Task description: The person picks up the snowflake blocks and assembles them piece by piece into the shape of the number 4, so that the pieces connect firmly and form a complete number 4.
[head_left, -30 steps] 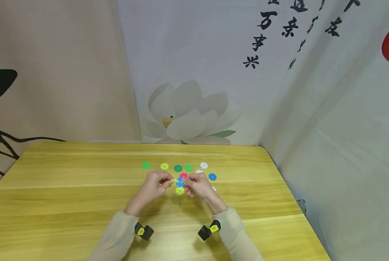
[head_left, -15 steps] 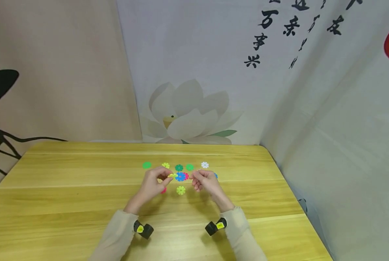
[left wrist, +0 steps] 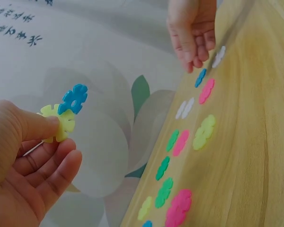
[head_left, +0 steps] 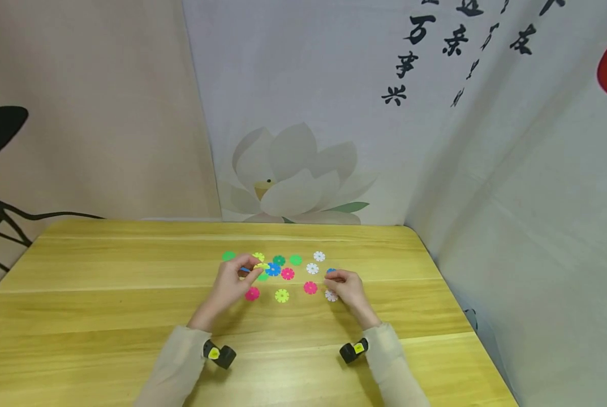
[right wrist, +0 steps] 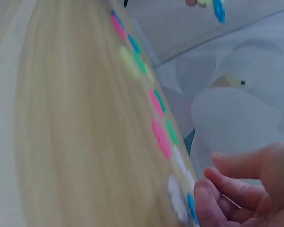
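Note:
Between thumb and fingers, my left hand point(head_left: 228, 282) pinches a yellow notched snowflake disc point(left wrist: 65, 126). A blue snowflake disc point(left wrist: 75, 98) is slotted into its edge and sticks out toward the right. Both are held up above the table. My right hand point(head_left: 350, 289) holds nothing and hovers at the right end of the loose discs, its fingers loosely bent. Closest to its fingertips are a flat blue disc point(right wrist: 192, 208), partly covered by the hand in the head view, and a white disc point(head_left: 331, 295).
Several loose discs lie flat on the wooden table point(head_left: 104, 328), among them a pink disc point(head_left: 310, 288), a yellow disc point(head_left: 282, 295) and a green disc point(head_left: 296, 259). A printed curtain point(head_left: 303, 85) hangs behind the table's far edge.
My right hand has let go of the joined discs and moved right toward the white and blue ones. My left hand has shifted slightly left, carrying the joined yellow and blue discs.

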`<move>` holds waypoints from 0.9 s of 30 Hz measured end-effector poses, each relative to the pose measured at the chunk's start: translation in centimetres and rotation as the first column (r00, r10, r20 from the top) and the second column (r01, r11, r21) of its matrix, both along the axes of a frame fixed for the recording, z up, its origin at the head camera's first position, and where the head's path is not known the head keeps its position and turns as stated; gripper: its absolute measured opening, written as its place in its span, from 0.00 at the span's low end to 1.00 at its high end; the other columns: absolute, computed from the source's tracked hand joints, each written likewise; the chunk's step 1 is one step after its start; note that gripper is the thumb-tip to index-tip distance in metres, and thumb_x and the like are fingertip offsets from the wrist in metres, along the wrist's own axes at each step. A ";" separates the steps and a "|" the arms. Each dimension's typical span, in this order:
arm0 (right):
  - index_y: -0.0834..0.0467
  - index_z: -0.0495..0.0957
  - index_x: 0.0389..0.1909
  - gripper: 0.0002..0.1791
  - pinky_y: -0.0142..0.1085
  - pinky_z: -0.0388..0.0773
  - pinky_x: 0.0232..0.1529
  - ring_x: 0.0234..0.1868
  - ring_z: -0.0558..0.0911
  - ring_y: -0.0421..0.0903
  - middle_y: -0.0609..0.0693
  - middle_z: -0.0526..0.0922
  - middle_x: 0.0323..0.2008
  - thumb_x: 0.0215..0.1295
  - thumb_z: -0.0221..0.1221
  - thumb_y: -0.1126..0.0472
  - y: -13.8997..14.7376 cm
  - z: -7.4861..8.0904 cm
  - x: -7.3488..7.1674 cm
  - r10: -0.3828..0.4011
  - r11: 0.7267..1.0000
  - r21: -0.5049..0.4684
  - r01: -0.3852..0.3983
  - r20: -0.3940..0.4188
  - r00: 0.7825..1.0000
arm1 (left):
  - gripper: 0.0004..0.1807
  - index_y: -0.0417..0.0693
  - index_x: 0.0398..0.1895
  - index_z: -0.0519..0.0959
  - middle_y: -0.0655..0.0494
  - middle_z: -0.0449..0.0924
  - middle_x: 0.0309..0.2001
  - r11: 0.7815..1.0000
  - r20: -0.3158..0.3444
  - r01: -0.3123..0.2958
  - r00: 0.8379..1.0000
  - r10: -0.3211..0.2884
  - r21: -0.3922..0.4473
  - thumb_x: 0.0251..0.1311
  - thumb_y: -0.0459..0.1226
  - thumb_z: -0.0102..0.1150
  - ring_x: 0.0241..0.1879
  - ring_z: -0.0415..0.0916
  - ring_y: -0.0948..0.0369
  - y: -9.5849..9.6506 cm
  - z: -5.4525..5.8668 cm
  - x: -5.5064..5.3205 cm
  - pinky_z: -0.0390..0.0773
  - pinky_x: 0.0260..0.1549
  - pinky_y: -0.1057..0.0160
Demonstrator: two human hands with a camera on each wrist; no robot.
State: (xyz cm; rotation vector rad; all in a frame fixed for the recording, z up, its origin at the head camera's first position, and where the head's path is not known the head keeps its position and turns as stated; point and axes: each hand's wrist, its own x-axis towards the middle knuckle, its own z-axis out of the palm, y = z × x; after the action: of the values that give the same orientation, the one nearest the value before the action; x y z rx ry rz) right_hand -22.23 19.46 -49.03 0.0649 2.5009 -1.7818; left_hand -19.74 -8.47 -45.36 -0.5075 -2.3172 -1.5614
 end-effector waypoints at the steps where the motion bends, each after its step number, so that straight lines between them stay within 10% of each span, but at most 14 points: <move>1: 0.72 0.79 0.37 0.09 0.25 0.71 0.21 0.22 0.73 0.40 0.55 0.81 0.29 0.57 0.61 0.72 0.3 -0.2 0.0 -0.005 1.000 0.024 0.005 -0.011 1.000 | 0.03 0.35 0.31 0.78 0.51 0.79 0.27 1.000 0.003 -0.003 1.000 0.003 -0.001 0.54 0.25 0.62 0.27 0.75 0.60 0.0 0.0 0.0 0.81 0.27 0.66; 27: 0.65 0.81 0.31 0.13 0.30 0.73 0.32 0.31 0.73 0.44 0.52 0.79 0.30 0.41 0.71 0.73 2.3 0.3 0.1 0.166 0.925 0.346 -0.160 0.013 0.986 | 0.02 0.35 0.32 0.79 0.50 0.79 0.27 0.998 0.042 -0.002 0.999 0.000 0.060 0.56 0.25 0.61 0.27 0.75 0.63 -0.4 -0.5 -0.1 0.80 0.26 0.69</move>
State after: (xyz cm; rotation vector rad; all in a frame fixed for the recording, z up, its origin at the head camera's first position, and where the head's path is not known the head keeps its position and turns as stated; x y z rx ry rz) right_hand -22.09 21.72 -48.73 -0.1368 2.7111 -1.2712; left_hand -19.81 -8.85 -45.83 -0.4634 -2.2933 -1.6506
